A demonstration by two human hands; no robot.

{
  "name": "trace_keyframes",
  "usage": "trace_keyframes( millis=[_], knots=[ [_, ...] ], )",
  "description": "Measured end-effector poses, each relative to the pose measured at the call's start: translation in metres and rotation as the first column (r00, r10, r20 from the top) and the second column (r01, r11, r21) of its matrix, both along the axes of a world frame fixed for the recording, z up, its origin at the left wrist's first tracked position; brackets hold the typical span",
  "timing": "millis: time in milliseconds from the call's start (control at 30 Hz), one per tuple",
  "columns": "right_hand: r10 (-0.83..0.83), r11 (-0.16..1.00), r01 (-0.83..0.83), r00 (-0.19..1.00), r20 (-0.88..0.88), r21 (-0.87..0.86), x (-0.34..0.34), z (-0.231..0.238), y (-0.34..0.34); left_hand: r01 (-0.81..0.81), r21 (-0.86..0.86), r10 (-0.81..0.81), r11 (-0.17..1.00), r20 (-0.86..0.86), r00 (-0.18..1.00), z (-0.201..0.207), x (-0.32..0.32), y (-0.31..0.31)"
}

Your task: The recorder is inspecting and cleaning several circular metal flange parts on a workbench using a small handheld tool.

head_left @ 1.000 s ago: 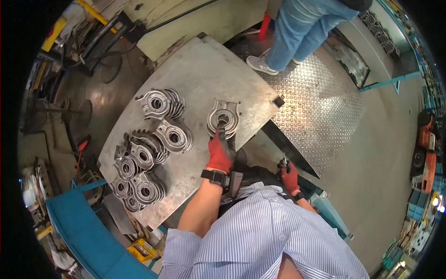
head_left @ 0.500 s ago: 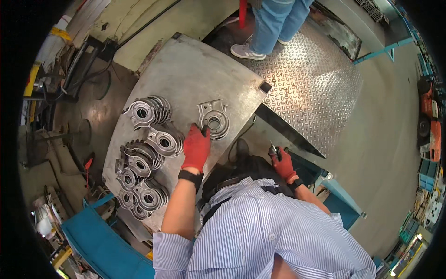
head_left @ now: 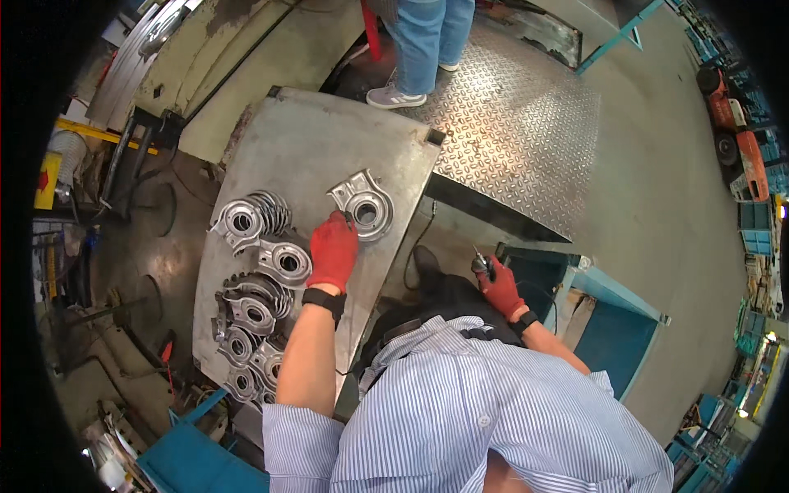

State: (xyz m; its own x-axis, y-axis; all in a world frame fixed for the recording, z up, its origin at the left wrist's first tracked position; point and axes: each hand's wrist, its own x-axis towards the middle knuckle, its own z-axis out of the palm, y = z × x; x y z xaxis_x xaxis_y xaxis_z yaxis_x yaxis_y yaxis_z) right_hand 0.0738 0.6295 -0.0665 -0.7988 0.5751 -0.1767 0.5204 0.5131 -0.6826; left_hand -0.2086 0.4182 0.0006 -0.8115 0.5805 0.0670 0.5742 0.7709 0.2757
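My left hand [head_left: 334, 251], in a red glove, is closed at the lower left edge of a single grey metal casting [head_left: 367, 209]. This ring-shaped part lies flat on the metal table [head_left: 308, 140], its bracket end pointing to the upper left. Red-gloved too, my right hand [head_left: 500, 289] is wrapped round a small hand-held tool [head_left: 482, 264] with a thin pointed metal bit. That tool is held off the table's right side, apart from the casting; most of its body is hidden in my fingers.
Stacked similar castings [head_left: 255, 218] stand in several rows along the table's left side. Beyond the table another person in jeans [head_left: 415, 45] stands by a diamond-plate metal platform [head_left: 526, 123]. Blue metal bins [head_left: 616, 345] flank me, and a dark hose [head_left: 427, 222] hangs beside the table.
The single casting has turned counter-clockwise on the table, its bracket end swinging to the upper left, with my left hand at its edge. The whole view has shifted; my right hand keeps the tool.
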Motion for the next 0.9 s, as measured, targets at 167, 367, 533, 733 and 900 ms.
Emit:
trace_keyframes(
  millis=[167,367,533,733,900],
  knots=[
    [0.038,0.997,-0.032,0.994,-0.102,0.068,0.001,0.029,-0.044,-0.235,0.119,0.205,0.965,0.224,0.953,0.029,0.068,-0.028],
    [0.219,0.961,-0.236,0.968,-0.123,-0.146,-0.008,0.065,-0.090,-0.308,0.164,0.235,0.937,0.356,0.904,-0.007,0.125,-0.085],
    [0.421,0.906,-0.423,0.905,-0.052,-0.026,-0.018,0.051,-0.115,-0.475,0.069,0.393,0.877,0.466,0.793,-0.031,0.137,-0.109],
    [0.510,0.859,-0.510,0.860,-0.017,-0.034,-0.033,0.036,-0.125,-0.600,0.010,0.420,0.800,0.704,0.573,-0.041,0.117,-0.115],
    [0.579,0.815,-0.579,0.815,0.013,0.001,-0.045,0.015,-0.126,-0.567,-0.111,0.534,0.816,0.522,0.666,-0.049,0.112,-0.107]
  ],
)
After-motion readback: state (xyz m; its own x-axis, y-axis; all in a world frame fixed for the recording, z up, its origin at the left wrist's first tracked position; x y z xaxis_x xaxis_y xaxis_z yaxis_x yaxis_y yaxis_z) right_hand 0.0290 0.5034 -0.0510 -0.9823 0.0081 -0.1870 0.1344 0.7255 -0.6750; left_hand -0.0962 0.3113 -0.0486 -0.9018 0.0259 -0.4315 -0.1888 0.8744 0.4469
